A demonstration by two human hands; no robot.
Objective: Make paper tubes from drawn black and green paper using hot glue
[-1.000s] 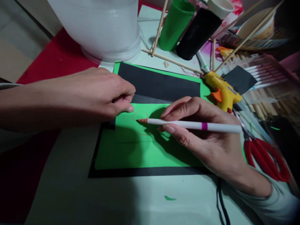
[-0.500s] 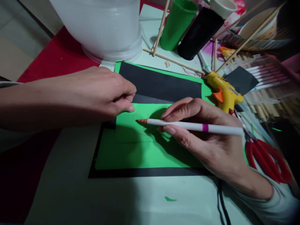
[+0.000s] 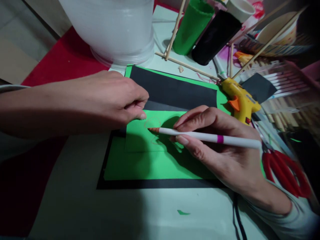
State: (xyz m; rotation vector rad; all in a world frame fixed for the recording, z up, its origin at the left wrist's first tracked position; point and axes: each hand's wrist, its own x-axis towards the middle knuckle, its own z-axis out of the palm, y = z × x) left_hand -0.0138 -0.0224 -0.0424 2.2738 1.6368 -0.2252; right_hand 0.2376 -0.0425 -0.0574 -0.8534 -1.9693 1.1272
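My right hand (image 3: 220, 150) holds a white pencil (image 3: 200, 136) with a purple band, pinched between thumb and fingers. Its sharpened tip touches a small green paper (image 3: 135, 140), beside faint round pencil outlines. My left hand (image 3: 125, 98) is closed, fingers curled, with the thumb at the upper left corner of that green paper. Beneath lies a larger green sheet (image 3: 125, 170) on a black sheet (image 3: 160, 184). A black paper strip (image 3: 172, 86) lies just behind. The far side of the left hand's fingers is hidden.
Behind stand a translucent plastic container (image 3: 120, 33), a green tube (image 3: 192, 28), a black tube (image 3: 216, 36) and wooden sticks (image 3: 187, 66). To the right lie a yellow glue gun (image 3: 240, 100) and red-handled scissors (image 3: 287, 173). A green paper scrap (image 3: 183, 212) lies in front.
The whole view has shifted slightly, so everything sits a little further right. The pencil tip stays at the left of the round outline. Both hands keep their grip.
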